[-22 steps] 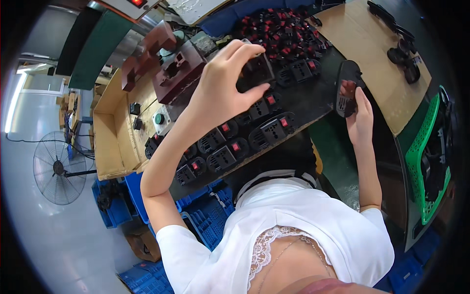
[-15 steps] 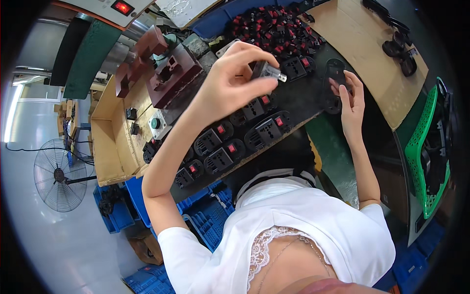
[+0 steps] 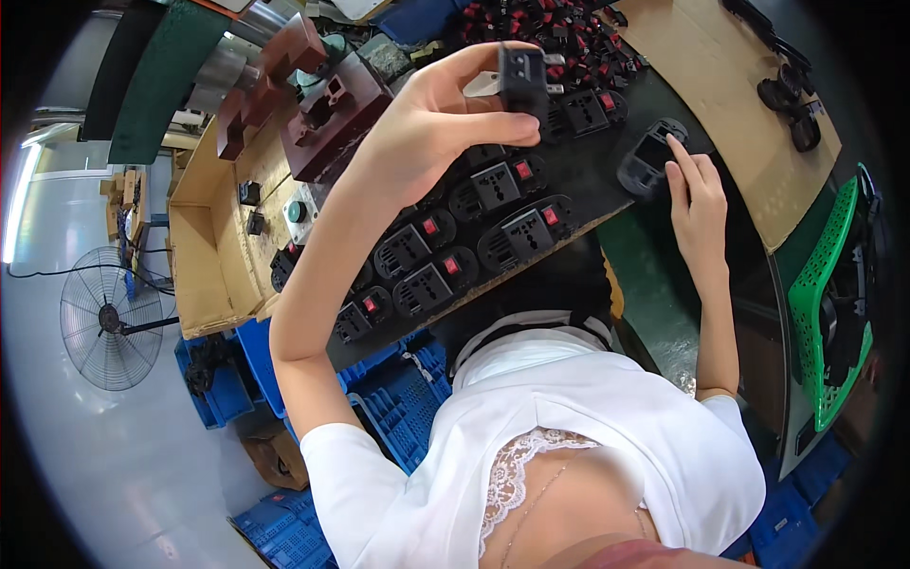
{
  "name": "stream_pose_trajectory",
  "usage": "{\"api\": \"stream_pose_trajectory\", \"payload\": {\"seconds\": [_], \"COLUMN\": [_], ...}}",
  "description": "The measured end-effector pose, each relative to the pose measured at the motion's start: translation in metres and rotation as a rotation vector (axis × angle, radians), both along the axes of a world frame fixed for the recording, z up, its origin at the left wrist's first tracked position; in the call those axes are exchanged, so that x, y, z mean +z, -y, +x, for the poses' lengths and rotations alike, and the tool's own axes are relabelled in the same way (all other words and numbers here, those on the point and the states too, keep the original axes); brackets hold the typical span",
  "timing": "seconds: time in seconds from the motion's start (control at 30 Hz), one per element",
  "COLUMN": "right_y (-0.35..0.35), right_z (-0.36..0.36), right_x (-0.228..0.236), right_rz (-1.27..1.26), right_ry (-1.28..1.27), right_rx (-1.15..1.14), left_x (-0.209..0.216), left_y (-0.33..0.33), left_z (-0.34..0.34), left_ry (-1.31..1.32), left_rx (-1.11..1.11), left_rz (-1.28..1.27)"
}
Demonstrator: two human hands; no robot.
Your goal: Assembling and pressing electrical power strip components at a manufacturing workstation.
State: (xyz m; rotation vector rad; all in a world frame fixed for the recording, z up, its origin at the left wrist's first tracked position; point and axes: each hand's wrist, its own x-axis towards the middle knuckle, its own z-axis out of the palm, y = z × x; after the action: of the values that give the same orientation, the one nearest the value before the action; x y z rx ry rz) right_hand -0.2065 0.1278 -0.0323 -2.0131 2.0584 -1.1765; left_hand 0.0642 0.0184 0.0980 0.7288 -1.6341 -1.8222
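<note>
Adapter [image 3: 523,78] pinched upright in my left hand [image 3: 436,123], raised at 12 o'clock. My right hand [image 3: 697,194] rests fingers-spread on a grey housing [image 3: 647,161] at 2 o'clock on the table [image 3: 607,204].

bare dark bench strip [image 3: 607,194] at 3 o'clock of the socket rows [image 3: 445,256] is passable. left hand [image 3: 436,119] hangs over rows at 12. brown press fixture [image 3: 318,104] blocks 10 o'clock. loose plug heap [image 3: 550,28] crowds 1. green crate [image 3: 820,303] walls 4 o'clock.

Likely factory assembly bench, rows of black socket adapters [image 3: 474,228], blue crates [image 3: 398,398]
</note>
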Motion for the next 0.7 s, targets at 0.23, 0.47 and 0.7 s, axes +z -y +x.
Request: {"api": "stream_pose_trajectory", "payload": {"seconds": [0.23,0.47,0.7], "right_y": [-0.004,0.008,0.013], "right_z": [0.014,0.006,0.012], "right_x": [0.008,0.001,-0.002], "right_rz": [0.077,-0.046,-0.047], "right_ry": [-0.038,-0.050,0.132], "right_rx": [0.211,0.223,0.221], "left_x": [-0.016,-0.056,-0.049], "left_y": [-0.014,-0.016,-0.001], "left_z": [-0.027,-0.070,-0.074], "left_ry": [0.457,0.416,0.489], "left_rx": [0.063,-0.033,0.016], "left_rz": [-0.850,-1.209,-1.254]}}
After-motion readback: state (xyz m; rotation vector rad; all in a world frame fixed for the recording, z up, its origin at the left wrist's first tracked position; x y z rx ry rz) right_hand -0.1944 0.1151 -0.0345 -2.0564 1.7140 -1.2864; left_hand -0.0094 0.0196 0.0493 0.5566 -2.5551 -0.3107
